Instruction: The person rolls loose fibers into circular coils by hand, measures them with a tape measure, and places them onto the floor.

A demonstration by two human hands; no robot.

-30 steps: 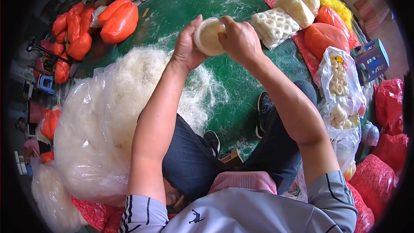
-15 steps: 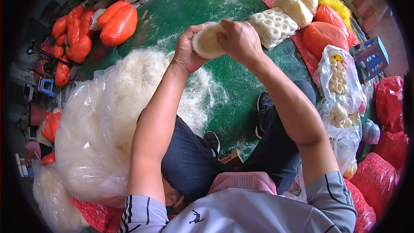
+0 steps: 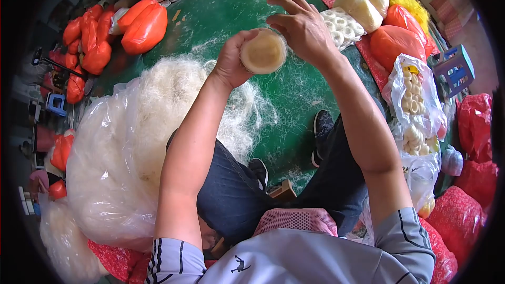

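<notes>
My left hand (image 3: 238, 59) is closed round the side of a round, cream-coloured fibre cup (image 3: 263, 52), held above the floor. Its hollow face is turned up toward me, and loose hairs stick out round the rim. To the right of the cup, my right hand (image 3: 301, 27) is raised with fingers spread and nothing visible in them. Below and left of my left hand lies a big heap of pale loose fibre (image 3: 173, 89), partly inside a clear plastic bag (image 3: 100, 163).
Orange bags (image 3: 144, 27) lie at the far left. At right are a clear pack of white rings (image 3: 342, 27), cream bundles (image 3: 359, 10), a white bag of rings (image 3: 413, 94) and a blue plastic stool (image 3: 455, 71). Stray fibres litter the green floor (image 3: 236, 10).
My right hand has come off the cup, moving up and right, and its fingers have spread. The cup has shifted slightly right in my left hand, its hollow face now uncovered.
</notes>
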